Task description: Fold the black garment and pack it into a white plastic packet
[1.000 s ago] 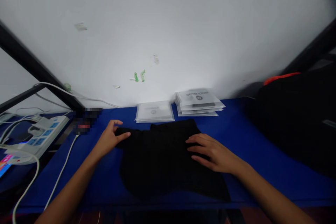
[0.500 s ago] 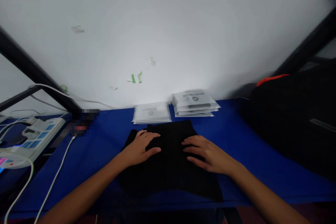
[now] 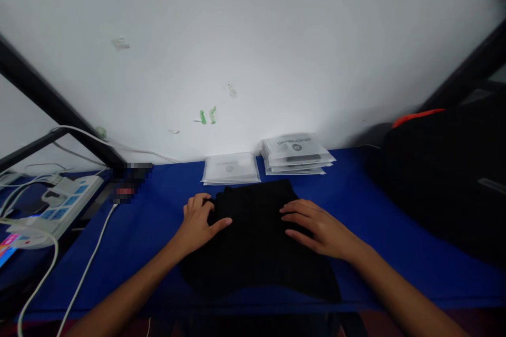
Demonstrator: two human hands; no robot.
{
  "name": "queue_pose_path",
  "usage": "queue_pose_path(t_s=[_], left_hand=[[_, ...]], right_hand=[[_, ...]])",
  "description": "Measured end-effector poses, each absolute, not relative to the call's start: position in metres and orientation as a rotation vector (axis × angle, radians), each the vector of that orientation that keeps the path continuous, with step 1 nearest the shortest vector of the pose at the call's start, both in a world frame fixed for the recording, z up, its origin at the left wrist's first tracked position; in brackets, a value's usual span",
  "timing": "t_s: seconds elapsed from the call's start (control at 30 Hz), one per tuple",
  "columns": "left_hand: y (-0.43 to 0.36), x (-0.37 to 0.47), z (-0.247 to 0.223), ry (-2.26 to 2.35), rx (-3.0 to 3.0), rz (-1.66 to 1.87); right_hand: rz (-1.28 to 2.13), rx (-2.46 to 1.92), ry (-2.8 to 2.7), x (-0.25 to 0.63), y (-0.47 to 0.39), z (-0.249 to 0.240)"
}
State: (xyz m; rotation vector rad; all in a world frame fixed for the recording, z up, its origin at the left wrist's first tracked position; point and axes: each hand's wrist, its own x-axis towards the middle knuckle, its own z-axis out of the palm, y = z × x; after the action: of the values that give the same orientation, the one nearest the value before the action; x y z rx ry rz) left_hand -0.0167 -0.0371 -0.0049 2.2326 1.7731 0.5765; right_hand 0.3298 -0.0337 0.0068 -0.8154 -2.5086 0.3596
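Note:
A black cloth [image 3: 253, 242] lies on the blue table in front of me, its far edge close to the white packets. At its left edge, my left hand [image 3: 197, 224] has its fingers curled over the fabric and the thumb on top; it looks like a grip on that edge. My right hand [image 3: 318, 229] rests on the right part of the cloth, palm down, with its fingers spread.
Flat white packets [image 3: 231, 168] and a taller packet stack [image 3: 296, 154] lie by the wall. A large black bag [image 3: 446, 179] stands right on the blue table [image 3: 146, 231]. At left are a power strip [image 3: 75, 202] and white cables [image 3: 89, 263].
My left hand has moved left to the cloth's edge, its fingers now curled, and the fold there has shifted. My right hand is nearly unchanged. The view has shifted slightly.

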Motion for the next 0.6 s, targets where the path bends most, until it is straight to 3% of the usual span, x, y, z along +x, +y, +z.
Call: queue_pose_path(t_s=[0.1,0.27,0.33,0.5,0.6], left_hand=[[-0.03,-0.015,0.002,1.793,2.194,0.662],[-0.018,-0.017,0.024,1.768,2.071,1.179],[-0.017,-0.013,0.031,1.681,2.124,1.222],[-0.025,0.007,0.034,1.191,2.545,0.538],[-0.029,0.014,0.032,1.161,2.649,0.36]], right_hand=[[0.345,-0.811,-2.459,0.333,-0.033,0.008],[0.316,-0.831,-2.407,0.337,-0.031,0.01],[0.315,-0.836,-2.399,0.337,-0.031,0.011],[0.314,-0.854,-2.406,0.337,-0.032,0.013],[0.312,-0.861,-2.422,0.338,-0.032,0.012]])
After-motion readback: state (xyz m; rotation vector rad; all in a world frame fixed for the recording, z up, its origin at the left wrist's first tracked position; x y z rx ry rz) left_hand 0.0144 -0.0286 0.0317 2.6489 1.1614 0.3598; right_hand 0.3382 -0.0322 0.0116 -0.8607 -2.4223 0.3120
